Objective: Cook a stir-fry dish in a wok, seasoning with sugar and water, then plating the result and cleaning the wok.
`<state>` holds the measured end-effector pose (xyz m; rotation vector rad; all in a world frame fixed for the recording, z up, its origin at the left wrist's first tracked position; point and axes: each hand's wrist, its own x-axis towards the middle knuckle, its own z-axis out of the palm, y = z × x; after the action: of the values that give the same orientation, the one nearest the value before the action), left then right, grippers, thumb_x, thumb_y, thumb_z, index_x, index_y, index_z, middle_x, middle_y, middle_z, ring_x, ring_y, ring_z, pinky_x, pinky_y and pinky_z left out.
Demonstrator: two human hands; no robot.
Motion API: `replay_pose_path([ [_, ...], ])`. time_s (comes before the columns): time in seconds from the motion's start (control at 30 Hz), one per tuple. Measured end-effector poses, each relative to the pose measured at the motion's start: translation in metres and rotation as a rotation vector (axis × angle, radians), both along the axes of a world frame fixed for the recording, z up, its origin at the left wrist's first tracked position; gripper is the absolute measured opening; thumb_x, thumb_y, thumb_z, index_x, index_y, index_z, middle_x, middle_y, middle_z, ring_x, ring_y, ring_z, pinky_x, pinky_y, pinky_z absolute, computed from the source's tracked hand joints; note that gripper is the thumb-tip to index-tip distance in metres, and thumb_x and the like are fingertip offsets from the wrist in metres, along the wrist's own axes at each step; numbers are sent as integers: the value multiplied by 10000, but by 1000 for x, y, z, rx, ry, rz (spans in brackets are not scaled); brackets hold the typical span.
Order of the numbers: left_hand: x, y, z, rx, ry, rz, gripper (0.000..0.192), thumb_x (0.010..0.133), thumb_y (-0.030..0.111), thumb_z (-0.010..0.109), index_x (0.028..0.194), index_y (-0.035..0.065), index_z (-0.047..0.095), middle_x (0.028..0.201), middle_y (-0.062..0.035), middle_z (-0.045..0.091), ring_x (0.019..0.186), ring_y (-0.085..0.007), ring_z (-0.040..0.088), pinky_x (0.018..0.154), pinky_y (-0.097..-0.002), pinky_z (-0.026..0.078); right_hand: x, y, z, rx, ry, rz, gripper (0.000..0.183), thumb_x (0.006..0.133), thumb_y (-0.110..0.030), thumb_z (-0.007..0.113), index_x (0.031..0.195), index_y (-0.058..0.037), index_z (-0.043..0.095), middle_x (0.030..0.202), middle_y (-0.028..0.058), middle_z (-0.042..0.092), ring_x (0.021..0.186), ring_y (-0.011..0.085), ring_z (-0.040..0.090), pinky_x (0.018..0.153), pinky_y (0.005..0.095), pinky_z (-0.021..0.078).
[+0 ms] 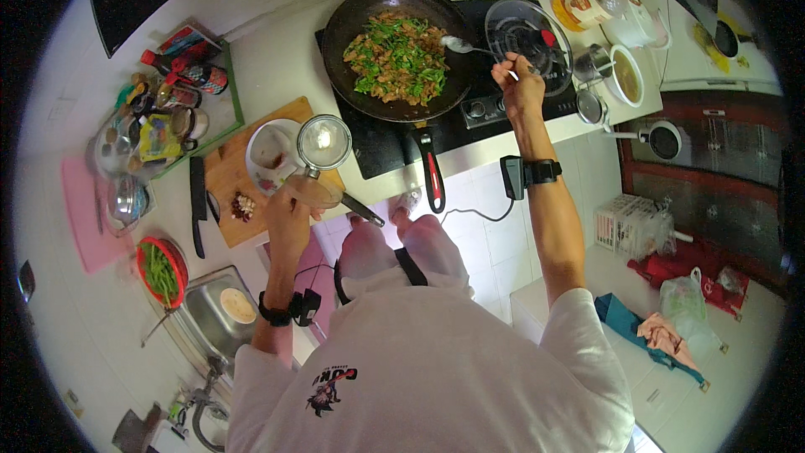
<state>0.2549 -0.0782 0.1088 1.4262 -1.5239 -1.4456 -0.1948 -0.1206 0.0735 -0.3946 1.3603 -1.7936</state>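
My right hand (521,78) grips a metal spoon (481,50) whose bowl carries white granules. The spoon's tip reaches over the right rim of a dark wok (397,112) on a black cooktop (371,160). Inside the wok lies chopped green and brown food (399,60). My left hand (288,217) holds a round glass jar (324,141) with a metal rim, its clear lid (314,190) swung back towards me. Beside the lid a black handle (363,209) sticks out; what it belongs to is hidden. A white bowl (261,138) stands left of the jar on a wooden cutting board (292,110).
Chopped garlic and dried chilli (242,206) lie on the board, with a cleaver (198,201) beside it. A glass pan lid (528,44) rests on the cooktop. The wok's handle (433,170) juts over the counter edge. Seasoning bottles (188,75) stand left; the sink (217,296) is lower left.
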Motion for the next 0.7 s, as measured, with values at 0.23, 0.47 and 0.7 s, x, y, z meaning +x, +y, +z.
replay_pose_path([
  [0.23, -7, 1, 5, 63, 94, 29, 131, 917, 19, 520, 954, -32, 635, 702, -58, 630, 569, -86, 551, 511, -241, 455, 29, 34, 19, 1, -8, 20, 281, 1007, -220, 500, 1043, 44, 587, 769, 84, 603, 651, 199, 651, 627, 321, 592],
  [0.47, -14, 4, -4, 42, 106, 16, 177, 901, -7, 516, 1016, -28, 648, 689, -67, 627, 564, -91, 559, 501, -246, 456, 73, 50, 54, -62, 160, 180, 310, 1017, -252, 481, 1029, 35, 597, 745, 82, 620, 626, 180, 641, 578, 295, 558],
  [0.7, -31, -2, 29, -105, -23, -108, 177, 874, -27, 525, 1002, -19, 648, 670, -80, 633, 558, -108, 582, 512, -259, 463, 149, 69, 118, -70, 464, 667, 278, 1016, -171, 477, 966, 52, 636, 729, 72, 623, 650, 147, 649, 614, 259, 533],
])
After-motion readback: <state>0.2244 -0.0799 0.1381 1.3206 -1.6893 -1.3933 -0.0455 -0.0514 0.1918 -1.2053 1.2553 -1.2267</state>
